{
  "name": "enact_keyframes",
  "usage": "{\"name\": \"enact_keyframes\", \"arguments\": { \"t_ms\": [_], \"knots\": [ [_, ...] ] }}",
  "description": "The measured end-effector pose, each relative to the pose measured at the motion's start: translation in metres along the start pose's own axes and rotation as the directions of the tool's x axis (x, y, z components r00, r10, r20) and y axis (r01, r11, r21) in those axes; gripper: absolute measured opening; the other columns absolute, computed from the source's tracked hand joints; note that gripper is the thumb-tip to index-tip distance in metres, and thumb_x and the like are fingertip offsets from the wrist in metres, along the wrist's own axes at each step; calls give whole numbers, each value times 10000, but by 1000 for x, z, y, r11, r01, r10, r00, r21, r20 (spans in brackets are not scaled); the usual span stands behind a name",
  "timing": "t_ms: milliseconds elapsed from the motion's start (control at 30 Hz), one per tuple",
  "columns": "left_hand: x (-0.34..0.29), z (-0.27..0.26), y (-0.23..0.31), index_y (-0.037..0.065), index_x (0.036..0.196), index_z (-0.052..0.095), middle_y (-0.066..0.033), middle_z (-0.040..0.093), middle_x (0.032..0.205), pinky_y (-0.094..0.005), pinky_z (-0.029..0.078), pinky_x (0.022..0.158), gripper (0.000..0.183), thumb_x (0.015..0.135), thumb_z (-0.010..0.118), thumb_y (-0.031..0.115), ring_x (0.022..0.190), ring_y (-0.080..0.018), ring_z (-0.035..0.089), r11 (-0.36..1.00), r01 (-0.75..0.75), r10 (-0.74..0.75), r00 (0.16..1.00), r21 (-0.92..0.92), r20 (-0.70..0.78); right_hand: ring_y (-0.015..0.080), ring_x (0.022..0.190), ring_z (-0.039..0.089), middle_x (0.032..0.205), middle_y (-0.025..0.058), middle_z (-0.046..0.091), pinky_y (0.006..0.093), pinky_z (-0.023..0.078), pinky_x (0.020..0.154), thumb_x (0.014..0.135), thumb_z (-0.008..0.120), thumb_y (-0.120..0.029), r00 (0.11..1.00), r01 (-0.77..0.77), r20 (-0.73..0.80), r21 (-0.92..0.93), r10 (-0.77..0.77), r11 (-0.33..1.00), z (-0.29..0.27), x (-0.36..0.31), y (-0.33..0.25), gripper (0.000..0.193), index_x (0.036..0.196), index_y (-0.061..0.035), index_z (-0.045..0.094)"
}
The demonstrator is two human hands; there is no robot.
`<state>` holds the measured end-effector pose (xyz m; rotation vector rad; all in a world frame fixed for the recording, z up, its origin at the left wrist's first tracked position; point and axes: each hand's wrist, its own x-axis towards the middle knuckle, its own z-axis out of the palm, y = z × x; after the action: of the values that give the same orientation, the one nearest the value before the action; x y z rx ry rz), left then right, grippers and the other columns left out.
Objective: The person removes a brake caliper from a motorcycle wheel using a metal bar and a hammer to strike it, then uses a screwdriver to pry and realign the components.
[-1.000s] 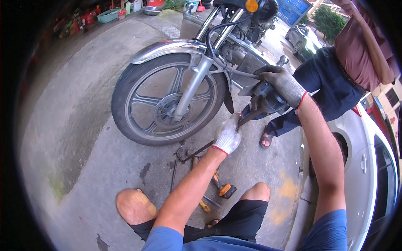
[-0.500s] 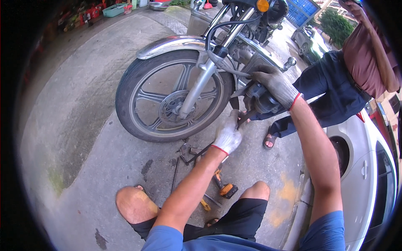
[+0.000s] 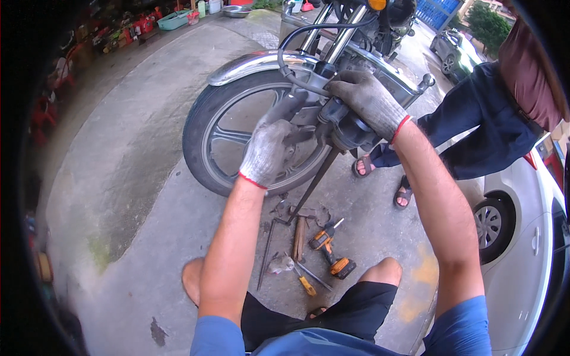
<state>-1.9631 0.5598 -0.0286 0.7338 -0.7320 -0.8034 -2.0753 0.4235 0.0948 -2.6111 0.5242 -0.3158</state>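
My right hand (image 3: 371, 102), in a grey-white work glove with a red cuff, grips a dark metal brake caliper (image 3: 347, 127) from above. A black brake hose (image 3: 282, 56) runs into it. My left hand (image 3: 268, 145), gloved alike, is held just left of the caliper, thumb and fingers apart, with nothing seen in it. Behind it stands the motorcycle's front wheel (image 3: 205, 121), partly hidden by the hand. A long dark bar (image 3: 312, 188) slants from beneath the caliper toward the ground; I cannot tell whether its upper end touches the caliper.
Between my knees lie an orange-black cordless drill (image 3: 332, 255), a wooden piece (image 3: 299, 238), a yellow-handled tool (image 3: 307, 286) and a crumpled pale cloth (image 3: 281, 263). A person in dark trousers (image 3: 475, 121) stands at the right, near a white car (image 3: 516, 273).
My left hand has come off the underside of the caliper and moved up and left, its fingers opening. The right hand and caliper have shifted left, nearer the wheel.
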Motion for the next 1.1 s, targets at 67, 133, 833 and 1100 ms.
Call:
{"name": "enact_keyframes", "arguments": {
  "t_ms": [67, 133, 833, 1100],
  "knots": [
    [1, 5, 9, -55, 1430, 381, -199, 518, 1352, -378, 443, 1012, 667, 777, 437, 70, 1209, -271, 546, 995, -45, 44, 999, 87, 16, 308, 967, 638, 1062, 189, 637, 363, 493, 884, 912, 502, -194, 998, 59, 14, -96, -58, 994, -4, 2, 4, 259, 1051, -46, 664],
    [0, 10, 24, -74, 1417, 386, -179, 547, 1320, -331, 407, 1037, 623, 852, 504, 160, 1221, -249, 538, 979, -76, 56, 992, 192, 109, 301, 966, 638, 1056, 185, 640, 362, 491, 878, 916, 501, -202, 992, 122, 35, -190, -117, 974, -7, 2, 2, 264, 1045, -45, 668],
    [43, 44, 23, 115, 1123, 685, 0, 687, 1010, -317, 532, 810, 332, 899, 618, 351, 897, -104, 651, 932, 187, -235, 964, 310, 124, 331, 918, 672, 989, 227, 684, 387, 515, 841, 953, 491, -274, 909, 113, -411, 107, -59, 988, 4, 14, 44, 348, 1123, -11, 643],
    [40, 50, 35, 10, 1080, 667, -75, 697, 997, -291, 511, 868, 263, 885, 636, 183, 941, -151, 651, 923, 211, -267, 954, 321, 139, 113, 747, 571, 846, 46, 649, 263, 475, 667, 959, 559, -178, 949, 48, -282, 567, 138, 823, 0, -33, 11, 269, 1070, 57, 630]
  ]
}}
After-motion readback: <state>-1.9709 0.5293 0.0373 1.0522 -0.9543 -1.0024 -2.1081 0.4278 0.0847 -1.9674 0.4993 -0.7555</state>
